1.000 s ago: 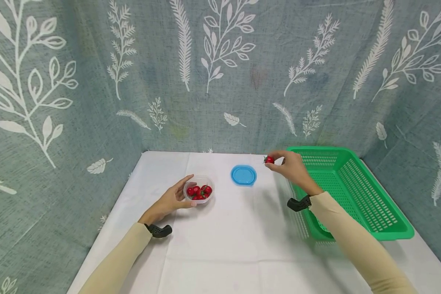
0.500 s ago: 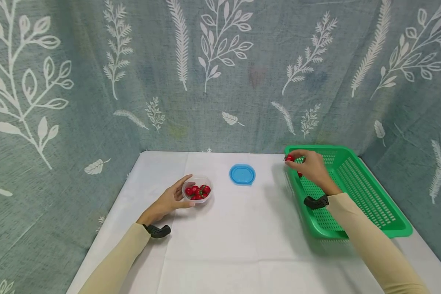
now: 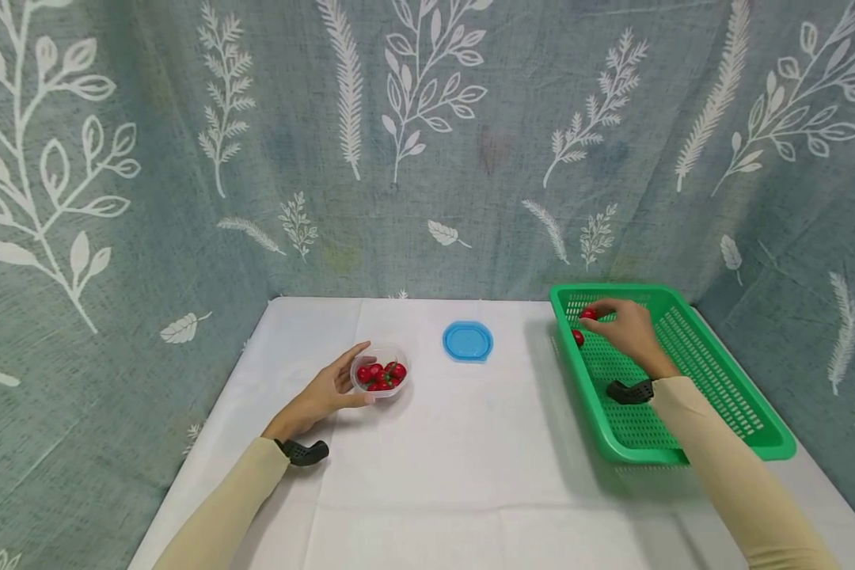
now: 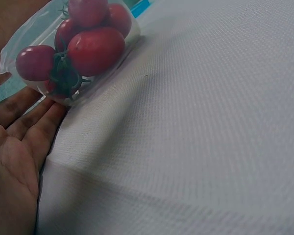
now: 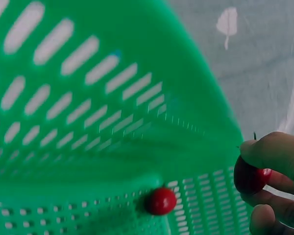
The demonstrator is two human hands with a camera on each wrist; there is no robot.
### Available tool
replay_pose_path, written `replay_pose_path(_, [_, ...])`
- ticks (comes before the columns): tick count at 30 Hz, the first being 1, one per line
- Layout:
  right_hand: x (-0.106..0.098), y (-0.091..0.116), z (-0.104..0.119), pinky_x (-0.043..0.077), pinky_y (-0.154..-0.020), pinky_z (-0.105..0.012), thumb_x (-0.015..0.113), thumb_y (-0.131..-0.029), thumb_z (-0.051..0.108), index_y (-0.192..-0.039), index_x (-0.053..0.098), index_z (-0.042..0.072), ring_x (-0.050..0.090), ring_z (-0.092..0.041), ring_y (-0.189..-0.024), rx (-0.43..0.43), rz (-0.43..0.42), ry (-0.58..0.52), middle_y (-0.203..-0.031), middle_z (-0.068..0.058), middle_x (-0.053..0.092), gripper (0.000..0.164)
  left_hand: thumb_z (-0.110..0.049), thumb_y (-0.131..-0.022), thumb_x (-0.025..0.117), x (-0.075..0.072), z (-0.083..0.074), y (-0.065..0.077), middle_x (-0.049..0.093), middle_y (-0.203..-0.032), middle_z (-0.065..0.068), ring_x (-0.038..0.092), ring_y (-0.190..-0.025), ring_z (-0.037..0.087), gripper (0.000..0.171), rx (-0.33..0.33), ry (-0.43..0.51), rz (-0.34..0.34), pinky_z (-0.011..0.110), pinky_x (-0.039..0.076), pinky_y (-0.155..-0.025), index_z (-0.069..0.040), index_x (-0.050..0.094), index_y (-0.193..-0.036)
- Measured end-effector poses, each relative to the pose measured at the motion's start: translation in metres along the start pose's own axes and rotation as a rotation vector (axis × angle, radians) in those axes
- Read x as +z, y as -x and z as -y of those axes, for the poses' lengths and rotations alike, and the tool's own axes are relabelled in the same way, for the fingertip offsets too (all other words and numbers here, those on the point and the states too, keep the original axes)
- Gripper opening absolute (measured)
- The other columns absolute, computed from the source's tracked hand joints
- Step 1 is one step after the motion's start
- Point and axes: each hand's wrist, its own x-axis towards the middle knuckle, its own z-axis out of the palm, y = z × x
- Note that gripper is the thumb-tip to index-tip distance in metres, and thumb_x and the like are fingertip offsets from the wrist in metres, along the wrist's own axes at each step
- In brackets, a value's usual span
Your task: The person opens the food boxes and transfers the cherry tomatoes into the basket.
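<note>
OK, our R hand pinches a tomato over far-L corner of basket; L hand, fingers spread, touches tub twd L edge of table.

Red tomatoes, green basket

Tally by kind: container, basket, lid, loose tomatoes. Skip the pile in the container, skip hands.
Clear container: 1
Green basket: 1
Blue lid: 1
Loose tomatoes: 2 (held tomato in the right hand, second tomato in the basket)
Total visible: 5
</note>
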Motion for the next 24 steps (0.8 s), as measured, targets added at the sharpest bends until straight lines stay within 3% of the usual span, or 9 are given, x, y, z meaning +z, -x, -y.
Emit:
replay_pose_path(9, [-0.006,0.002,-0.019,0.053,-0.084,-0.058,0.073,-0.098,0.033,-0.121,0.072,0.001,0.061,-0.043,-0.111,0.061,0.029,0.017,-0.117,-0.021,0.07,0.039,-0.024,-0.083,0.089,0.0,-0.001,0.0,0.035,-0.163,0.009,0.017,-0.156,0.03,0.107,0.009,-0.005,0.01,0.047,0.023,-0.123,-0.029,0.021,-0.166])
replay_pose_path(16, [-0.007,0.002,-0.027,0.053,-0.083,-0.058,0.074,-0.097,0.03,-0.121,0.071,0.0,0.061,-0.043,-0.108,0.085,0.053,0.035,-0.117,-0.023,0.07,0.039,-0.026,-0.083,0.09,-0.001,0.001,-0.001,0.037,-0.162,0.004,0.021,-0.155,0.024,0.106,-0.009,-0.018,-0.004,0.041,0.025,-0.122,-0.034,0.023,-0.165])
replay_pose_path(24, [-0.007,0.0,-0.032,0.054,-0.079,-0.057,0.075,-0.096,0.03,-0.12,0.073,-0.001,0.063,-0.045,-0.105,0.092,0.064,0.086,-0.115,-0.024,0.071,0.039,-0.025,-0.083,0.089,-0.001,0.001,0.0,0.037,-0.162,0.005,0.021,-0.155,0.025,0.107,0.004,-0.023,-0.005,0.041,0.025,-0.122,-0.03,0.022,-0.165])
